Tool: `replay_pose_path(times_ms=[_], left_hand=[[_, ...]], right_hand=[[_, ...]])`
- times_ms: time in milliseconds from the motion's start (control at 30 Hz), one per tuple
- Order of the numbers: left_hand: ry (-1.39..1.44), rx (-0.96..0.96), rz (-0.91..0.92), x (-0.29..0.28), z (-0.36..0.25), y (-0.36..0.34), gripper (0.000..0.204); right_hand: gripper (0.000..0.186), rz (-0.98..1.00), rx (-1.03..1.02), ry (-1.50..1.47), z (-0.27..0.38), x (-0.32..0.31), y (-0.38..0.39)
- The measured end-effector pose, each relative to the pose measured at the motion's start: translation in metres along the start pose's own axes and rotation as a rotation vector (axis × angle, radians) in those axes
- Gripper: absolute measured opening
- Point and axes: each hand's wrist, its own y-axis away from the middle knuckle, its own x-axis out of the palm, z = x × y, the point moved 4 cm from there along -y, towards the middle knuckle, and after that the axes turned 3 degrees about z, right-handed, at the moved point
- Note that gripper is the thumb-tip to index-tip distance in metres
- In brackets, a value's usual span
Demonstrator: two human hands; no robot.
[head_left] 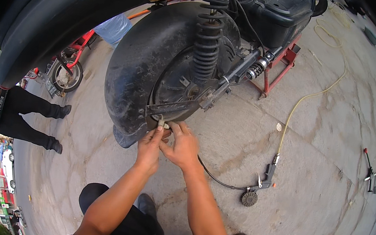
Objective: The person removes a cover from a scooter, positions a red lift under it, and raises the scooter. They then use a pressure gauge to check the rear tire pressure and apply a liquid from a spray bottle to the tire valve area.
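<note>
While both hands are in tight at the near edge of the scooter's rear wheel (173,87), the left hand (150,149) has a small brass-coloured hose fitting (162,123) pinched between thumb and fingers. The right hand (180,148) is curled against the fitting's right side, fingers bunched up narrow, but I honestly can't tell if it's gripping or just touching. Fitting's sitting right by the wheel, under the near end of the scuffed black mudguard (130,70).

A black hose (217,181) comes out from behind the right hand and runs right to an inflator gun (266,179) lying on the concrete, round gauge (249,199) on its near end. From there a yellow air hose (291,114) snakes off to the far right. Beefy coil spring (208,40) above the wheel, red stand (269,83) farther right. Way over left, somebody in black trousers (31,110) stands near a red bike (67,72).
</note>
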Motion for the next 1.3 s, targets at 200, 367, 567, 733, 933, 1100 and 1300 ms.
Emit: replay_pose_path(times_ms=[200, 367, 567, 733, 933, 1100, 1300], left_hand=[[0.049, 0.023, 0.018, 0.004, 0.012, 0.001, 0.040], [-0.044, 0.072, 0.024, -0.001, 0.013, -0.001, 0.031], [-0.063, 0.050, -0.016, 0.005, 0.012, 0.002, 0.034], [-0.089, 0.025, -0.021, -0.001, 0.015, -0.001, 0.035], [-0.103, 0.017, -0.070, -0.003, 0.011, 0.002, 0.035], [-0.072, 0.015, -0.058, 0.001, 0.015, 0.000, 0.033], [-0.084, 0.009, -0.056, 0.001, 0.009, 0.002, 0.032]], right_hand=[[0.035, 0.077, 0.012, 0.011, -0.009, 0.002, 0.004], [0.020, 0.059, -0.051, 0.079, -0.019, 0.004, 0.002], [0.019, 0.170, -0.100, 0.165, -0.030, -0.014, -0.001], [0.016, 0.598, -0.040, 0.841, -0.121, -0.121, 0.018], [0.022, 0.766, 0.018, 1.193, -0.199, -0.235, 0.142], [0.025, 0.691, -0.154, 1.208, -0.218, -0.238, 0.167], [0.025, 0.803, -0.161, 1.210, -0.232, -0.236, 0.162]])
